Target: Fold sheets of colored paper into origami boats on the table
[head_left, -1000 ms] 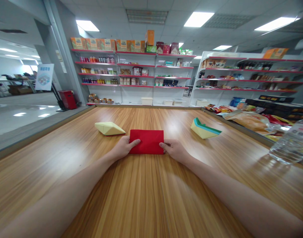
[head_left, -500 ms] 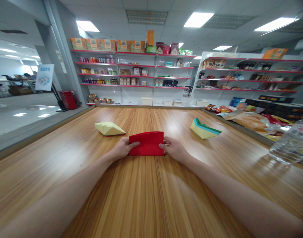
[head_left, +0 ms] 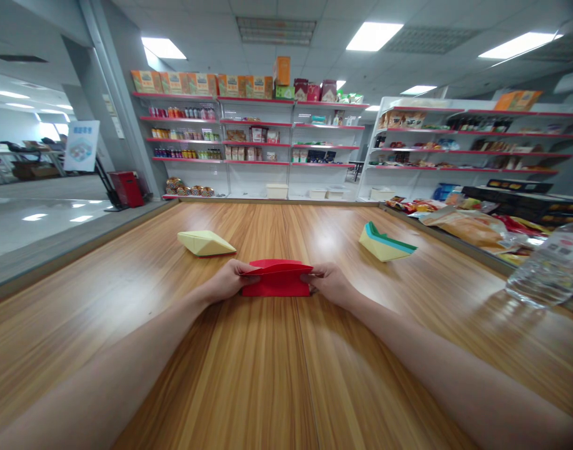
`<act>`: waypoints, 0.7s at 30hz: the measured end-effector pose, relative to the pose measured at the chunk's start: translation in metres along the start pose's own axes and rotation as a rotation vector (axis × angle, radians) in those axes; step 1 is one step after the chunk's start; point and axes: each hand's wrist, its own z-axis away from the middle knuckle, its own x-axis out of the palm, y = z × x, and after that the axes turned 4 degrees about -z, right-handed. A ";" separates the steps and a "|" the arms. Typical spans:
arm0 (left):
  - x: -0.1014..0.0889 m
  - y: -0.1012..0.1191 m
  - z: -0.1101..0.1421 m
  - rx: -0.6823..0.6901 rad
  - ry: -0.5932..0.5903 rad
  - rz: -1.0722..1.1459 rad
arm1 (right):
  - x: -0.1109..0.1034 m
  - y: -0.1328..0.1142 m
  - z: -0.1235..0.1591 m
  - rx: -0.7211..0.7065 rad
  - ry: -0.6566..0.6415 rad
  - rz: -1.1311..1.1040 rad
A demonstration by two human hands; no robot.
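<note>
Folded red paper [head_left: 277,285] is held upright near the middle of the wooden table. Its upper layer bends toward me, leaving a curved gap along the top. My left hand [head_left: 227,280] pinches the left edge, and my right hand [head_left: 330,283] pinches the right edge; both thumbs are partly hidden by the bent layer. Beyond my left hand lies a pale yellow folded-paper piece [head_left: 206,242]. Past my right hand sits a folded paper boat [head_left: 384,245] in yellow, blue and green layers.
The wooden table [head_left: 267,375] has a raised edge. A clear plastic bottle [head_left: 546,269] stands at the right, near packaged snacks [head_left: 478,228]. Shelves of goods [head_left: 255,140] line the back, and a sign board [head_left: 82,147] stands at the far left.
The upper layer of the red paper has bent down toward me, opening a gap at the top. Both hands keep their hold at the sides.
</note>
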 end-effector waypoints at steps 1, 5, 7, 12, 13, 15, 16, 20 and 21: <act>0.000 0.000 0.000 0.001 -0.003 -0.001 | 0.000 -0.001 0.000 -0.002 -0.002 -0.003; 0.001 0.001 0.001 -0.024 0.004 -0.007 | -0.001 -0.003 0.001 -0.046 -0.023 0.069; 0.003 0.002 0.000 -0.025 0.007 -0.018 | -0.002 -0.003 0.002 -0.080 -0.032 0.128; 0.009 -0.004 -0.004 0.058 0.145 -0.312 | -0.001 0.001 0.003 -0.224 0.077 0.408; 0.011 -0.005 -0.005 0.071 0.205 -0.405 | -0.001 0.001 0.004 -0.266 0.082 0.494; 0.015 -0.007 -0.006 0.087 0.294 -0.572 | 0.001 0.001 0.005 -0.324 0.034 0.681; 0.018 -0.007 -0.005 0.093 0.316 -0.644 | 0.002 0.001 0.005 -0.330 -0.019 0.778; 0.027 0.001 -0.003 0.099 0.379 -0.906 | 0.004 -0.004 0.007 -0.240 -0.219 1.020; 0.028 0.004 -0.003 0.103 0.347 -0.971 | 0.005 -0.006 0.008 -0.219 -0.244 1.042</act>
